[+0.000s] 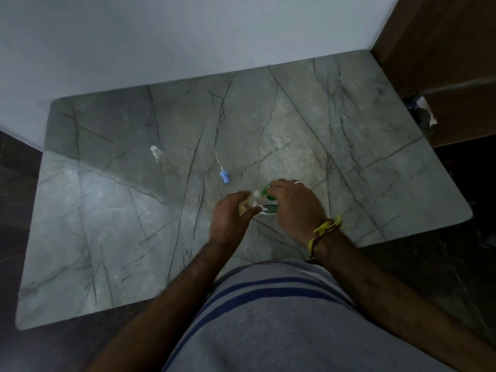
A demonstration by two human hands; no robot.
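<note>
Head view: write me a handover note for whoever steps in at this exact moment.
Left hand: grips the bottle by its body, near the front edge of the marble table.
Right hand: grips the green top of that bottle from above.
Other things: a blue nozzle with a white tube lies loose on the table behind the hands; a small clear vial lies further left.
Done: the bottle is held in both hands.
Left: probably working the green top. I cannot tell whether it is going on or coming off, or whether the bottle rests on the table.
</note>
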